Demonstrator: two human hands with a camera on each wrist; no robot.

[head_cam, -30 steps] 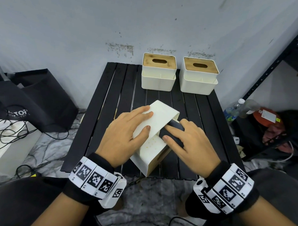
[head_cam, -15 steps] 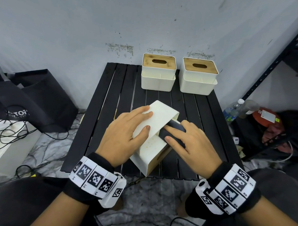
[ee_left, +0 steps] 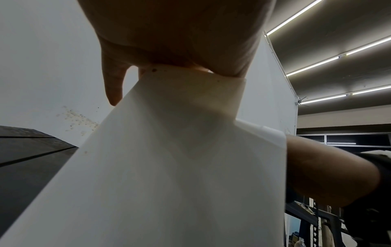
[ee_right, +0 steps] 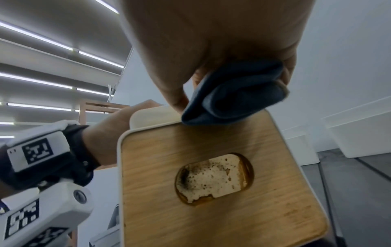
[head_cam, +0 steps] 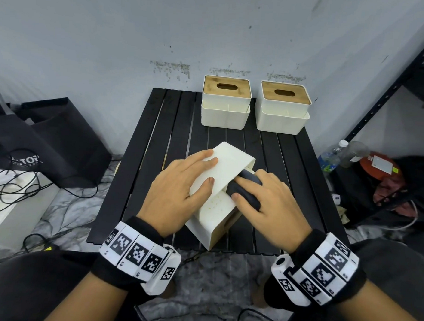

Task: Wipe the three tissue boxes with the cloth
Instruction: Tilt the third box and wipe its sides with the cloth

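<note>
Centre of the head view: white tissue box [head_cam: 219,196] tipped onto its side on the black slatted worktop [head_cam: 143,158], wooden lid [ee_right: 222,180] turned toward the lower right of the frame, its oval slot showing in the right wrist view. Left hand [head_cam: 178,195] laid on the upturned white face, fingers fairly straight and spread, thumb lying along the same face; palm resting on the box edge in the left wrist view. Right hand [head_cam: 272,205] just right of it, fingers curled around a folded dark grey cloth [head_cam: 244,190], pressing it against the box's right-hand side beside the raised upper section. In the right wrist view, cloth bunched under the fingertips, touching the top edge of the wooden lid. Upper centre and upper right of the head view: two more tissue boxes, left one [head_cam: 226,103] and right one [head_cam: 283,107], upright side by side at the worktop's far edge, wooden lids up, well apart from both hands.
</note>
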